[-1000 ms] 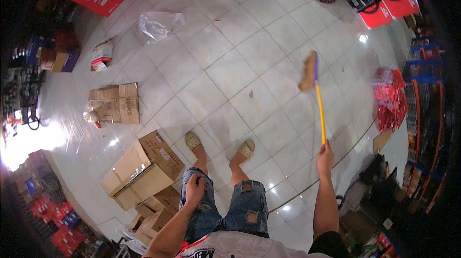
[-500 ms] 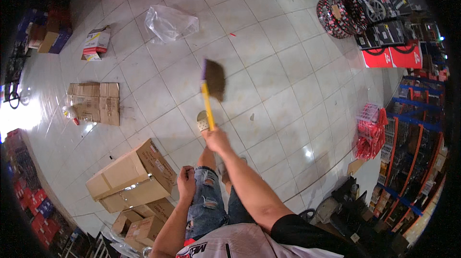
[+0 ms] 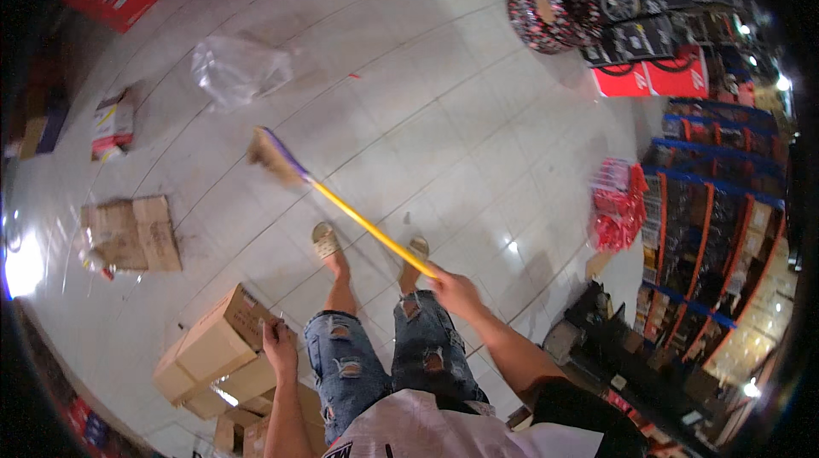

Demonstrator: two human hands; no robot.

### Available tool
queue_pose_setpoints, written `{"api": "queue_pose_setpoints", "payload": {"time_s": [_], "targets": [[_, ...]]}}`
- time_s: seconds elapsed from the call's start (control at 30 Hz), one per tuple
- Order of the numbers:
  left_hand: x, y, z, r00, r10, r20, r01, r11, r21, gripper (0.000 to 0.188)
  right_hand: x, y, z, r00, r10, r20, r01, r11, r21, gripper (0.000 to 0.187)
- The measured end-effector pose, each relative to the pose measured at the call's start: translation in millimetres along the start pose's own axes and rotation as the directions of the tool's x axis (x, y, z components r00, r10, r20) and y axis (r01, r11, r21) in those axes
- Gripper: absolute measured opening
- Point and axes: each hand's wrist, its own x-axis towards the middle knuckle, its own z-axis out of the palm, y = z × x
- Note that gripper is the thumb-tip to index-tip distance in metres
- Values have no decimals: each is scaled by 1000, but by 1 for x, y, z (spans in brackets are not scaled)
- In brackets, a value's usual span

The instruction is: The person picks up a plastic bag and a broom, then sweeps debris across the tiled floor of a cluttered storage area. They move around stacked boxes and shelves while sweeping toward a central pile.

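A broom [image 3: 368, 228] with a yellow handle, a purple head and brown bristles slants across the floor ahead of me. My right hand [image 3: 455, 292] is wrapped round the upper end of its handle. The bristles point away to the left and look smeared by motion. My left hand [image 3: 279, 345] hangs beside my left thigh, in front of a large cardboard box [image 3: 209, 343]. Its fingers are curled, and a small pale thing seems to stick up from them, too small to name.
A clear plastic bag [image 3: 239, 74] lies beyond the broom, with a small red scrap [image 3: 355, 76] to its right. Flattened cardboard [image 3: 132, 234] and a small carton [image 3: 113, 125] are at the left. Red bagged goods [image 3: 618, 206] and shelving [image 3: 708, 236] line the right, near wrapped tyres [image 3: 553, 10].
The broom head has swung left, and my right hand has moved right and slightly down with the handle. My left hand has shifted left and down. My feet now stand apart.
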Motion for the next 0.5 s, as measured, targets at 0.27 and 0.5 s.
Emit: {"api": "queue_pose_setpoints", "payload": {"time_s": [0.27,0.5], "targets": [[14,74,88,989,95,116,-105,991,84,8,-228,232,-105,698,685,-208,-714,689,-126,46],[-14,125,193,996,27,88,-45,977,208,12,-113,525,-119,618,780,-104,-721,509,-470,28]]}}
